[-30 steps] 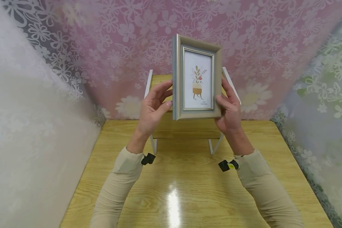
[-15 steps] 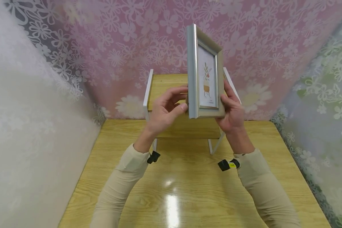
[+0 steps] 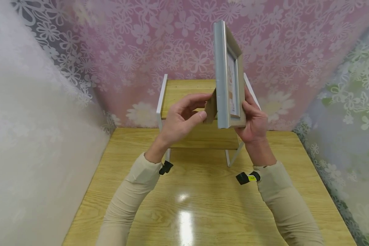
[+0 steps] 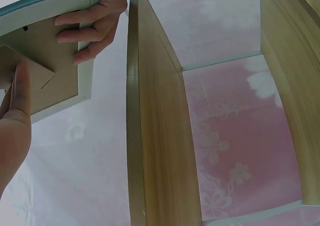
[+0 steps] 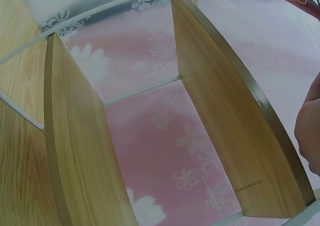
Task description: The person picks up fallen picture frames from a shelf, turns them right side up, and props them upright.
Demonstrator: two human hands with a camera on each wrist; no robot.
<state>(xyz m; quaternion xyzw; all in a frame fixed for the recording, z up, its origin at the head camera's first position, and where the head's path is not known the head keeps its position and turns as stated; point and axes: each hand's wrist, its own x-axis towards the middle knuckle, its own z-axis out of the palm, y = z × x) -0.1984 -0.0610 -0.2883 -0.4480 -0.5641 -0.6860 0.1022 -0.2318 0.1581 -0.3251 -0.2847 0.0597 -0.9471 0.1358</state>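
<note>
A picture frame (image 3: 221,75) is held up above the small shelf, turned nearly edge-on, with its picture (image 3: 231,82) facing right. My right hand (image 3: 254,119) grips its right side, thumb on the front and fingers behind. My left hand (image 3: 184,119) pinches the brown stand (image 3: 211,111) on the frame's back, which is swung slightly out. In the left wrist view, the brown backing (image 4: 60,55) shows, with fingers of the right hand (image 4: 97,28) spread over its edge. Only part of the right hand (image 5: 309,131) shows at the right wrist view's edge.
Below the frame stands a two-tier wooden shelf (image 3: 184,89) with white metal legs (image 3: 232,157), on a wooden table (image 3: 160,201). A pink floral wall (image 3: 135,61) rises close behind it, with pale walls on both sides.
The frame has turned from facing me to nearly edge-on and shifted right. My left hand has moved right, from the frame's left edge to the stand behind it. The right hand keeps its grip.
</note>
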